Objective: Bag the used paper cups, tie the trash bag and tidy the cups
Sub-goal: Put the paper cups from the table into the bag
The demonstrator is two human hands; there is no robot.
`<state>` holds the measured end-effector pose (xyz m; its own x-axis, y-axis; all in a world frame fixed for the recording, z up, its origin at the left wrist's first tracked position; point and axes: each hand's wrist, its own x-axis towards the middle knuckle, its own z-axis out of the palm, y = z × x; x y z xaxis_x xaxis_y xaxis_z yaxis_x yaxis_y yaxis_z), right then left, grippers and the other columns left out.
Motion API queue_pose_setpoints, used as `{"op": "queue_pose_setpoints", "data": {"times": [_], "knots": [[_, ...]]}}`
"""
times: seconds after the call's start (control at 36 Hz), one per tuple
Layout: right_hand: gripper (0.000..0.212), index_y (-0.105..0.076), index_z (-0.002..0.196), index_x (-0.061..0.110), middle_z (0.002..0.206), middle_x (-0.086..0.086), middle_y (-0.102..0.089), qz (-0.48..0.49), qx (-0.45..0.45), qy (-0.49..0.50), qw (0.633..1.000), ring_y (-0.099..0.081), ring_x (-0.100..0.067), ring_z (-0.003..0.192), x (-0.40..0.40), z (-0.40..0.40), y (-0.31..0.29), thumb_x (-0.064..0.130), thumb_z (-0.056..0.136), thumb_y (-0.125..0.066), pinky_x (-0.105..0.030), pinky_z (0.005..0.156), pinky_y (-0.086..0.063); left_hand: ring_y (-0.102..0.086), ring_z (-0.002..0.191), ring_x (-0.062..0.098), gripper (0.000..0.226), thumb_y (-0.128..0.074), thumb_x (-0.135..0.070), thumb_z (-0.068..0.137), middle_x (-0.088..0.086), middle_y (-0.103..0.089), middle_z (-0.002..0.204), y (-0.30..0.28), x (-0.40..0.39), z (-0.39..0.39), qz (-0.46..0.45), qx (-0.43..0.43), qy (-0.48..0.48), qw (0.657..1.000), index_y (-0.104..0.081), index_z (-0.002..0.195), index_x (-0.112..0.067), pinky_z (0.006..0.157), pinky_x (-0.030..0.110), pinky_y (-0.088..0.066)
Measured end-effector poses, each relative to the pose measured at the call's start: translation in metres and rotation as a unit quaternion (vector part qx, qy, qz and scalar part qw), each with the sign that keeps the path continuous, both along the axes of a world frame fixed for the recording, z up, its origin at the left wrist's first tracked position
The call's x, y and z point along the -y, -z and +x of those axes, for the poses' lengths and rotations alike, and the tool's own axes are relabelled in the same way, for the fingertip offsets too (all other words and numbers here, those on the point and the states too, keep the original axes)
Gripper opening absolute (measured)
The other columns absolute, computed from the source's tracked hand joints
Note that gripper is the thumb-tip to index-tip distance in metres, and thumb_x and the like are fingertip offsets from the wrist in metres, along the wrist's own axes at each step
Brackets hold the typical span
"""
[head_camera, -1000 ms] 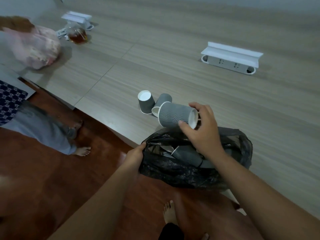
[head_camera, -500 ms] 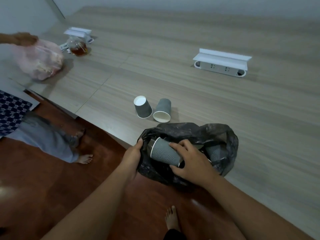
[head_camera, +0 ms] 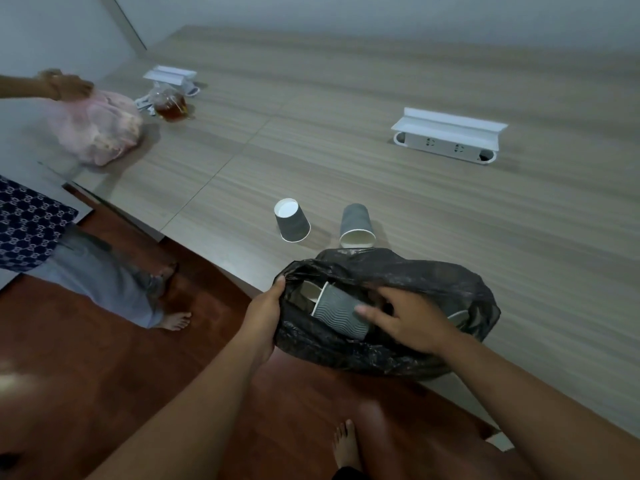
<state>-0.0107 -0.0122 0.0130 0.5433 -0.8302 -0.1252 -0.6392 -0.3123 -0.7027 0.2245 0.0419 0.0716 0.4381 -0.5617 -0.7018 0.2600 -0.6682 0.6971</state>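
1. Bagging step in hand, judged from the layout: black trash bag (head_camera: 398,344) slumped at the near edge of the wooden table (head_camera: 346,161), mouth open, part of it hanging over the edge above the floor.
2. Left hand (head_camera: 265,306) pinched shut on the bag's left rim, holding the mouth open.
3. Right hand (head_camera: 408,320) inside the mouth, fingers spread and loose, thumb tip touching the side of a ribbed grey cup (head_camera: 341,315); looks like a release more than a grip, with nothing clasped.
4. That cup lying tilted in the bag, rim toward the left hand, just beside the right thumb; at least one more cup partly seen behind it, and a pale rim at the bag's right side.
5. Two cups left on the table just beyond the bag: one upside down (head_camera: 292,220), one on its side (head_camera: 356,225) with its open end almost touching the bag.
6. Next move, by judgement: right hand out of the bag and forward a short way to the lying cup, the nearer one; left hand kept clamped on the rim so the mouth does not sag shut.
7. Tying and tidying not yet begun.
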Motion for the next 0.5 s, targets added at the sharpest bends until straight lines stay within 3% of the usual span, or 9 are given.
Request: {"op": "queue_pose_setpoints", "data": {"times": [0.06, 0.14, 0.22, 0.28, 0.36, 0.44, 0.5], "knots": [[0.053, -0.063, 0.12, 0.034, 0.108, 0.008, -0.07, 0.013, 0.042, 0.07, 0.997, -0.064, -0.012, 0.098, 0.007, -0.001, -0.004, 0.071, 0.087, -0.046, -0.038, 0.087, -0.054, -0.072, 0.087, 0.029, 0.04, -0.058, -0.045, 0.097, 0.012, -0.077, 0.093, 0.002, 0.0, -0.001, -0.001, -0.007, -0.005, 1.0, -0.073, 0.103, -0.008, 0.067, 0.033, -0.054], [0.027, -0.073, 0.085, 0.028, 0.08, 0.012, -0.072, 0.015, 0.09, 0.16, 0.983, -0.065, -0.003, 0.075, 0.017, 0.001, -0.014, 0.048, 0.093, -0.058, -0.029, 0.071, -0.052, -0.072, 0.084, 0.028, 0.039, -0.057, -0.043, 0.098, 0.01, -0.077, 0.088, 0.003, -0.002, -0.004, 0.002, -0.014, -0.008, 1.0, -0.073, 0.101, -0.008, 0.065, 0.032, -0.054], [0.043, -0.069, 0.067, 0.016, 0.059, 0.0, -0.07, 0.096, 0.142, 0.26, 0.95, -0.061, -0.011, 0.049, 0.032, 0.003, -0.03, 0.044, 0.096, -0.055, -0.026, 0.051, -0.046, -0.072, 0.085, 0.029, 0.039, -0.057, -0.041, 0.098, 0.011, -0.077, 0.092, 0.005, -0.003, -0.005, 0.003, -0.018, -0.017, 1.0, -0.072, 0.107, -0.006, 0.065, 0.032, -0.054], [0.048, -0.069, 0.073, 0.008, 0.057, -0.007, -0.069, 0.202, 0.196, 0.312, 0.907, -0.056, -0.017, 0.042, 0.047, 0.002, -0.041, 0.045, 0.098, -0.052, -0.023, 0.04, -0.04, -0.071, 0.086, 0.03, 0.039, -0.059, -0.041, 0.097, 0.012, -0.076, 0.095, 0.005, -0.001, -0.005, 0.003, -0.021, -0.021, 1.0, -0.072, 0.109, -0.006, 0.065, 0.032, -0.053], [0.04, -0.065, 0.073, 0.009, 0.05, -0.003, -0.062, 0.326, 0.29, 0.32, 0.841, -0.05, -0.012, 0.035, 0.068, -0.005, -0.053, 0.036, 0.099, -0.051, -0.018, 0.034, -0.034, -0.071, 0.083, 0.029, 0.038, -0.058, -0.04, 0.097, 0.013, -0.076, 0.093, 0.005, 0.001, -0.006, 0.006, -0.029, -0.023, 0.999, -0.072, 0.107, -0.006, 0.063, 0.032, -0.053], [0.034, -0.062, 0.081, 0.01, 0.054, -0.002, -0.063, 0.375, 0.457, 0.362, 0.721, -0.054, -0.01, 0.038, 0.099, -0.009, -0.063, 0.034, 0.1, -0.048, -0.016, 0.035, -0.038, -0.072, 0.084, 0.032, 0.038, -0.059, -0.039, 0.097, 0.014, -0.077, 0.09, 0.008, 0.003, -0.003, 0.007, -0.043, -0.03, 0.999, -0.072, 0.105, -0.005, 0.066, 0.035, -0.055], [0.028, -0.056, 0.095, 0.007, 0.074, -0.012, -0.067, 0.37, 0.532, 0.405, 0.644, -0.063, -0.017, 0.052, 0.122, -0.005, -0.062, 0.033, 0.102, -0.046, -0.02, 0.042, -0.049, -0.072, 0.085, 0.033, 0.037, -0.059, -0.039, 0.097, 0.014, -0.077, 0.09, 0.011, 0.005, -0.001, 0.005, -0.05, -0.03, 0.998, -0.073, 0.104, -0.005, 0.069, 0.037, -0.056]]}}
